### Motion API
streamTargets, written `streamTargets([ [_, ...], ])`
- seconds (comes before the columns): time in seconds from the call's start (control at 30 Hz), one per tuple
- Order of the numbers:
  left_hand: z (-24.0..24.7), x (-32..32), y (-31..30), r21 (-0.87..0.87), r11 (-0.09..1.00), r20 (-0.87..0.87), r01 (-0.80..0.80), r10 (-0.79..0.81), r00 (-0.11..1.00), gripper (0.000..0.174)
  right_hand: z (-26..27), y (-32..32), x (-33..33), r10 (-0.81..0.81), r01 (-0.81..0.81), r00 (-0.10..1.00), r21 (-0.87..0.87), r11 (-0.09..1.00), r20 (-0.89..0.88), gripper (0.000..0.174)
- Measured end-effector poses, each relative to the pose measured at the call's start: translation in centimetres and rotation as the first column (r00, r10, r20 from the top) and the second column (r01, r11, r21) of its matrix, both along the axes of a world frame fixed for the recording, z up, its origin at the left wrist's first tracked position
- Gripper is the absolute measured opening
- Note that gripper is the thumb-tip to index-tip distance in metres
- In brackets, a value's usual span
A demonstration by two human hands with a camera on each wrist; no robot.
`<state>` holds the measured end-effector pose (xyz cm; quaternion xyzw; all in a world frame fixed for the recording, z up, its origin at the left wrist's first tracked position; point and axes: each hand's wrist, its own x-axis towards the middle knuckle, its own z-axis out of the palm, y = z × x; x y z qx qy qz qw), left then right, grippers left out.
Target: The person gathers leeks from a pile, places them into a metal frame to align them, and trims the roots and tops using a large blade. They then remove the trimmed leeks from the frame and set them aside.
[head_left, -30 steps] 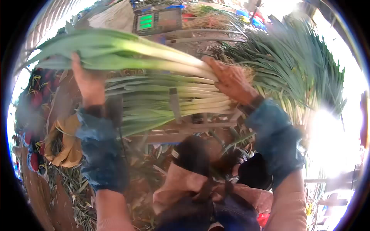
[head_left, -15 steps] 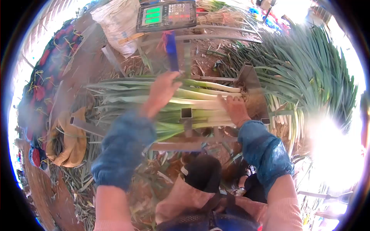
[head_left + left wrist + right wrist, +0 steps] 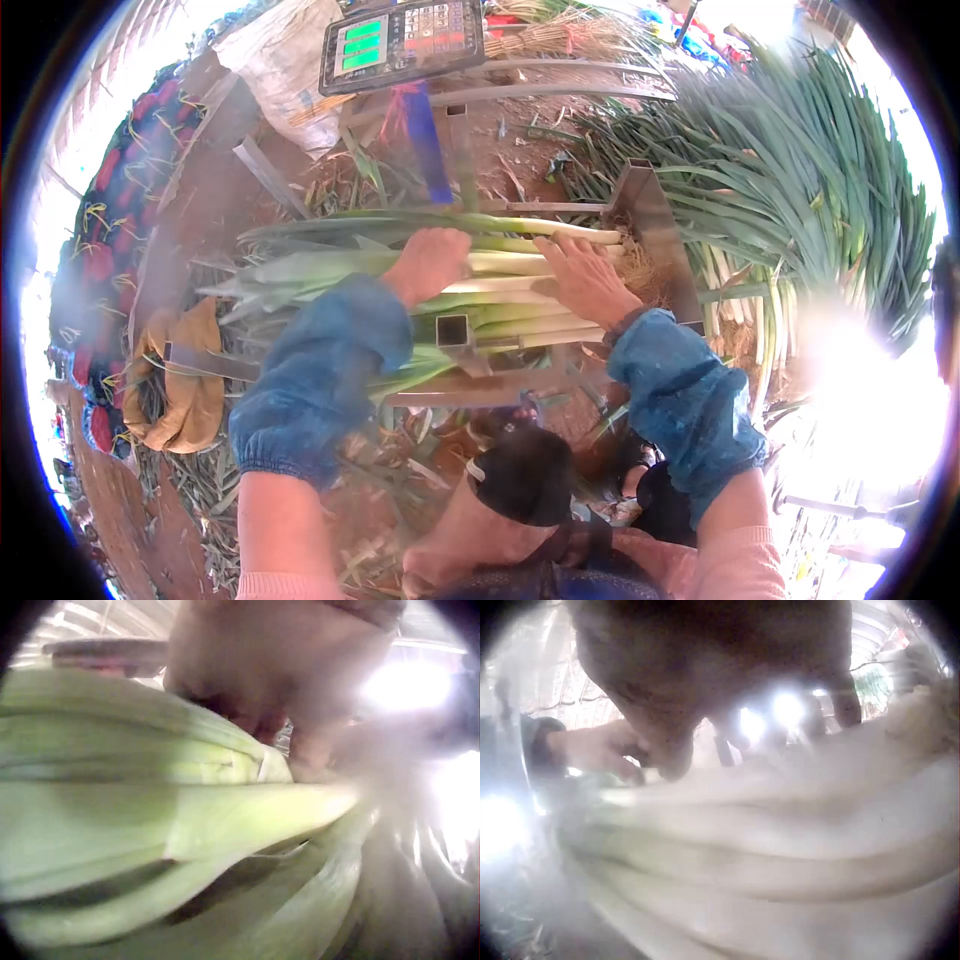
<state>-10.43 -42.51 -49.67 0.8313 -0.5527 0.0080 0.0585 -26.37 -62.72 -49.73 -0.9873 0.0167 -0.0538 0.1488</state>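
A layer of leeks (image 3: pixel 510 285) lies across a low metal rack, leafy green ends to the left and white root ends to the right. My left hand (image 3: pixel 432 264) grips leeks around the middle of the layer, fingers curled down over them. In the left wrist view its fingers come down on a pale green leek stem (image 3: pixel 255 817). Nearer the roots, my right hand (image 3: pixel 590 283) rests spread over the white stems. The right wrist view has that hand's fingertips touching the white leek stems (image 3: pixel 780 840). The roots (image 3: pixel 640 270) sit close to a metal end plate (image 3: pixel 655 230).
A square metal post (image 3: pixel 453 331) rises at the rack's near side. Beyond it stands a scale display (image 3: pixel 405 42) with green digits, beside a white sack (image 3: pixel 285 75). A big pile of leeks (image 3: pixel 800 190) lies right; a brown cloth bag (image 3: pixel 185 400) lies left.
The raised leeks have come down onto the rack among the others. Both hands lowered with them; since half a second ago the left hand's fingers closed down and the right hand shifted slightly left.
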Motion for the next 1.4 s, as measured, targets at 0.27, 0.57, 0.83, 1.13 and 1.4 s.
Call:
streamTargets([
  [0.27, 3.4, 0.9, 0.0, -0.087, 0.994, 0.165, 0.066, -0.051, 0.985, 0.025, -0.4, -1.5, 2.6, -0.025, 0.035, 0.978, -0.048, 0.998, 0.207, 0.036],
  [0.57, 3.9, 2.8, 0.1, 0.201, 0.979, -0.366, 0.025, 0.051, 0.929, 0.056, 0.1, -1.4, 2.9, -0.005, 0.076, 0.932, -0.181, 0.981, 0.363, 0.035],
  [0.83, 3.9, 6.6, -2.8, 0.100, 0.970, 0.205, -0.220, 0.196, 0.959, 0.029, -2.2, -5.8, 7.2, -0.136, 0.109, 0.952, 0.112, 0.988, 0.275, 0.020],
  [1.13, -4.1, 9.0, -5.6, 0.150, 0.927, -0.046, -0.344, 0.354, 0.934, 0.060, -6.4, -8.6, 10.8, -0.120, 0.101, 0.960, -0.086, 0.991, -0.255, 0.032],
  [1.4, -4.9, 11.1, -5.8, 0.264, 0.920, -0.198, -0.290, 0.346, 0.917, 0.070, -7.7, -6.4, 10.8, -0.184, 0.161, 0.967, -0.136, 0.978, -0.178, 0.044],
])
